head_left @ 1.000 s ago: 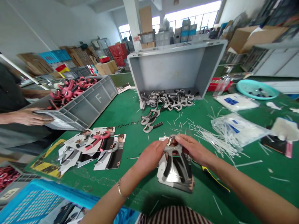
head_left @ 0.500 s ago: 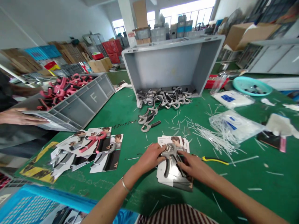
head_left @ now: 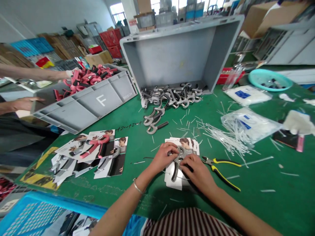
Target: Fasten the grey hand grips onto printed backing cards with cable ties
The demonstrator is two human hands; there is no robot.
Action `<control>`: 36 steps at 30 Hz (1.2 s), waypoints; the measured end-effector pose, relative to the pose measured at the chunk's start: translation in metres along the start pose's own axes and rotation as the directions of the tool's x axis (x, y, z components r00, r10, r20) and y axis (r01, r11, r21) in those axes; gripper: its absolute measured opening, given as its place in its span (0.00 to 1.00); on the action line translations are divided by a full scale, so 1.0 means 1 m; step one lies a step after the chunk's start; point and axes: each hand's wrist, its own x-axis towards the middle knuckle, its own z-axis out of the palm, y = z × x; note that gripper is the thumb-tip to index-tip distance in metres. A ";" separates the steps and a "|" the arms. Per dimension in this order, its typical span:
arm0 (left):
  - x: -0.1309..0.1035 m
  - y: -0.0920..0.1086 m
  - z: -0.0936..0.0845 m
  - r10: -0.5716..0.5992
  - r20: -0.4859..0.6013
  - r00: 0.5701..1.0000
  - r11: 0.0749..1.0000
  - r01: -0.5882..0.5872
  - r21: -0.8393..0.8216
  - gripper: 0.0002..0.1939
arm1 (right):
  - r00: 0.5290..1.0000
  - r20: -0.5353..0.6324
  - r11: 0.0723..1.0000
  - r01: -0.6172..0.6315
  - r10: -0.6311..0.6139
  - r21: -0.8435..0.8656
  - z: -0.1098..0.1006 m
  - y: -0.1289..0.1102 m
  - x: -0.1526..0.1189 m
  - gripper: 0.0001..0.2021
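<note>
A grey hand grip strengthener (head_left: 175, 171) with black handles lies on a stack of printed backing cards (head_left: 169, 182) in front of me. My left hand (head_left: 164, 158) is closed with its fingertips on the left upper side of the grip strengthener. My right hand (head_left: 198, 172) is closed in a pinch by its middle, covering the right handle; whatever the fingertips pinch is too small to make out. To the right of the cards lie yellow-and-black cutting pliers (head_left: 215, 166) with jaws towards the cards.
A tipped grey crate (head_left: 177, 59) spills grey grip strengtheners (head_left: 172, 98). White cable ties (head_left: 228, 139) lie scattered at right. Carded grips (head_left: 98, 149) lie at left. A co-worker's hands are at a crate of red grips (head_left: 100, 100). A blue basket (head_left: 36, 213) stands lower left.
My right hand has turned inward, its fingertips pinching near the middle of the grip strengthener. The co-worker's crate has shifted right, with one hand now on the red grips.
</note>
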 end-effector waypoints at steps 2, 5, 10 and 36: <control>-0.002 0.003 -0.001 -0.003 -0.007 1.000 0.998 0.003 0.066 0.10 | 0.999 -0.038 0.998 -0.009 0.011 0.058 0.001 0.002 0.004 0.03; 0.003 0.006 -0.005 0.066 0.040 0.997 0.938 -0.076 0.338 0.16 | 0.999 -0.047 0.994 -0.012 0.017 0.106 0.000 0.004 0.007 0.03; 0.017 0.017 -0.020 0.194 0.319 0.928 0.722 -0.355 0.594 0.12 | 0.998 -0.055 0.986 -0.028 0.037 0.165 -0.001 0.007 0.002 0.03; -0.014 -0.005 0.012 0.031 -0.041 0.999 0.997 -0.033 -0.064 0.07 | 1.000 0.022 0.998 -0.022 0.020 0.064 0.002 0.008 0.007 0.07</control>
